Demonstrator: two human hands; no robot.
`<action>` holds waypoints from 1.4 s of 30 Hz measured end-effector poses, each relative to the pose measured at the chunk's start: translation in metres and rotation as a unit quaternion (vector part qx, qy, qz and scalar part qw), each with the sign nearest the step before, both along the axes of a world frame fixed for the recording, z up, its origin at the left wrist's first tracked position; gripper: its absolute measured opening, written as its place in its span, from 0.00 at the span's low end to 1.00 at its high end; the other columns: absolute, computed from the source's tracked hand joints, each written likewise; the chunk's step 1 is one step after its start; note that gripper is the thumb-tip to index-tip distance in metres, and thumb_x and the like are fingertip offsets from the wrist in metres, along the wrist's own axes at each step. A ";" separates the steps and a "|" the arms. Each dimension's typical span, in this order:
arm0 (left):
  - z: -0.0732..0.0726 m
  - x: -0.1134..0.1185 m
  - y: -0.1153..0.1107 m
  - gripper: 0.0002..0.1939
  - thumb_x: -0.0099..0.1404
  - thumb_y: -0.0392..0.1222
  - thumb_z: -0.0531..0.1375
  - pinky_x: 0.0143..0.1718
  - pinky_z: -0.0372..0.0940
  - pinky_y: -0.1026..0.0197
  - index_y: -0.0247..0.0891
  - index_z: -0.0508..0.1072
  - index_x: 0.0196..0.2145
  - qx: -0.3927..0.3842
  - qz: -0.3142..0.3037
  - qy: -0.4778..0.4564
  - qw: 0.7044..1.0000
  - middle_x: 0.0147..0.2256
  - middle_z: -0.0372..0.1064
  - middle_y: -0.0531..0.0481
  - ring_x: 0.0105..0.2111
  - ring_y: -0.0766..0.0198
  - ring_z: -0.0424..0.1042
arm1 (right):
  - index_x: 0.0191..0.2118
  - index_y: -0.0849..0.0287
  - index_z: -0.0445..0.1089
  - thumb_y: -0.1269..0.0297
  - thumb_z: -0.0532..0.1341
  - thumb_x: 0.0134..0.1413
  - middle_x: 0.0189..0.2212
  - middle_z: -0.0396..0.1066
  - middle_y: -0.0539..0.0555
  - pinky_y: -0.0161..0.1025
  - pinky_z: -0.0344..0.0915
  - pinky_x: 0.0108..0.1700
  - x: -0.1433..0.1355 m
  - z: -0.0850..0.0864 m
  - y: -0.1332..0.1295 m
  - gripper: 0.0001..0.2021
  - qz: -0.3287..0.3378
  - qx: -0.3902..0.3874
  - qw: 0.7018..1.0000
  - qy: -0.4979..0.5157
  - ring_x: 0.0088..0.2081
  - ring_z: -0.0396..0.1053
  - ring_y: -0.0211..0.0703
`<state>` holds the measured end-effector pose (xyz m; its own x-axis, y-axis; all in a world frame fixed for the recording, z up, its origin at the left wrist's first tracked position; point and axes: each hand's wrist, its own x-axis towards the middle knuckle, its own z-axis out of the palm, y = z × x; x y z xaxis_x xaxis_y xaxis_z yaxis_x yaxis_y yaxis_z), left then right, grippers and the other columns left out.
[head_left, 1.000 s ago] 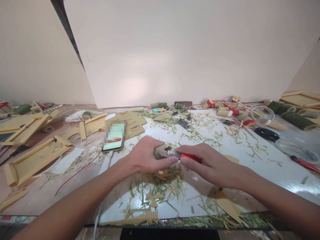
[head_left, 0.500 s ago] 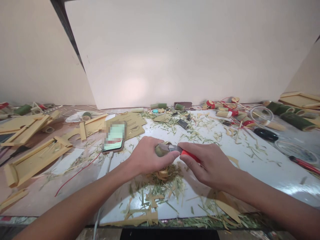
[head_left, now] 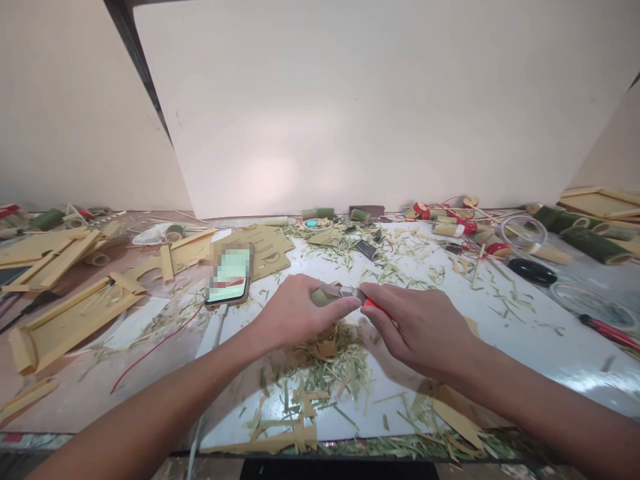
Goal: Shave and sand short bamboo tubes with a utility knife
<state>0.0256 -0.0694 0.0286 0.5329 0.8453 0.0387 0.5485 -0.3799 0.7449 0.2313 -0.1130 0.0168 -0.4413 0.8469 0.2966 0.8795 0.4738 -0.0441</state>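
Observation:
Near the middle of the table, my left hand (head_left: 297, 310) is wrapped round a short green bamboo piece (head_left: 320, 297); much of the piece is hidden by the fingers. My right hand (head_left: 417, 320) is closed on the red handle of a knife (head_left: 375, 307). The knife's grey blade points left and lies against the upper side of the bamboo, beside my left thumb. Green and tan shavings (head_left: 330, 367) are heaped on the white surface below both hands.
A phone (head_left: 231, 273) rests by brown cardboard (head_left: 270, 247), left of centre. Wooden trays (head_left: 75, 320) lie at left. At right are a black oval object (head_left: 531, 271), a red-handled tool (head_left: 607, 330) and bamboo tubes (head_left: 595, 245). A white board (head_left: 375, 100) stands behind.
The knife blade has shifted slightly and lies flatter over the bamboo. The bamboo's open end shows less than before. Both hands keep their holds.

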 end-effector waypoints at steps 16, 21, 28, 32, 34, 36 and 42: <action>-0.006 0.000 0.004 0.27 0.59 0.67 0.54 0.23 0.50 0.61 0.39 0.65 0.23 0.047 0.077 0.071 0.993 0.21 0.64 0.54 0.22 0.65 0.62 | 0.28 0.56 0.59 0.50 0.51 0.63 0.20 0.59 0.46 0.35 0.53 0.26 0.012 0.019 0.020 0.17 -0.072 -0.077 0.958 0.265 0.22 0.59 0.37; -0.009 0.008 -0.005 0.17 0.62 0.58 0.57 0.27 0.53 0.62 0.41 0.71 0.30 0.162 0.065 0.103 0.979 0.27 0.71 0.54 0.27 0.63 0.66 | 0.34 0.56 0.67 0.52 0.60 0.56 0.14 0.53 0.41 0.32 0.47 0.18 0.004 0.011 0.023 0.12 -0.028 -0.316 0.855 0.411 0.15 0.48 0.32; -0.014 0.012 -0.007 0.13 0.63 0.53 0.58 0.29 0.55 0.61 0.42 0.72 0.36 0.181 0.042 0.108 0.977 0.32 0.73 0.52 0.31 0.60 0.69 | 0.31 0.56 0.63 0.48 0.67 0.47 0.09 0.50 0.38 0.30 0.43 0.14 -0.012 -0.004 0.018 0.18 -0.002 -0.442 0.701 0.560 0.12 0.44 0.29; -0.014 0.010 -0.007 0.11 0.66 0.47 0.55 0.32 0.58 0.59 0.41 0.67 0.43 0.094 -0.022 0.037 0.995 0.34 0.69 0.51 0.32 0.60 0.67 | 0.32 0.56 0.63 0.51 0.66 0.51 0.11 0.49 0.37 0.29 0.45 0.15 -0.008 -0.004 0.022 0.15 0.007 -0.432 0.662 0.613 0.13 0.44 0.28; -0.015 0.007 -0.004 0.11 0.67 0.45 0.53 0.34 0.60 0.58 0.41 0.63 0.46 0.006 -0.042 -0.027 0.999 0.37 0.68 0.51 0.35 0.60 0.67 | 0.34 0.55 0.62 0.52 0.65 0.53 0.13 0.51 0.38 0.28 0.47 0.16 -0.002 -0.003 0.027 0.14 0.014 -0.423 0.642 0.639 0.13 0.46 0.28; -0.017 0.004 0.001 0.12 0.67 0.45 0.54 0.38 0.62 0.57 0.41 0.59 0.47 -0.063 -0.044 -0.097 0.992 0.41 0.67 0.49 0.39 0.59 0.67 | 0.35 0.54 0.61 0.49 0.62 0.56 0.16 0.55 0.39 0.28 0.49 0.15 0.004 0.000 0.030 0.15 0.017 -0.424 0.637 0.643 0.13 0.49 0.28; -0.028 -0.002 0.016 0.15 0.65 0.43 0.59 0.40 0.62 0.57 0.42 0.55 0.43 -0.131 -0.036 -0.234 0.963 0.42 0.67 0.49 0.39 0.62 0.67 | 0.35 0.53 0.55 0.44 0.51 0.63 0.22 0.60 0.40 0.28 0.50 0.13 0.007 0.002 0.021 0.17 0.063 -0.463 0.683 0.562 0.13 0.49 0.27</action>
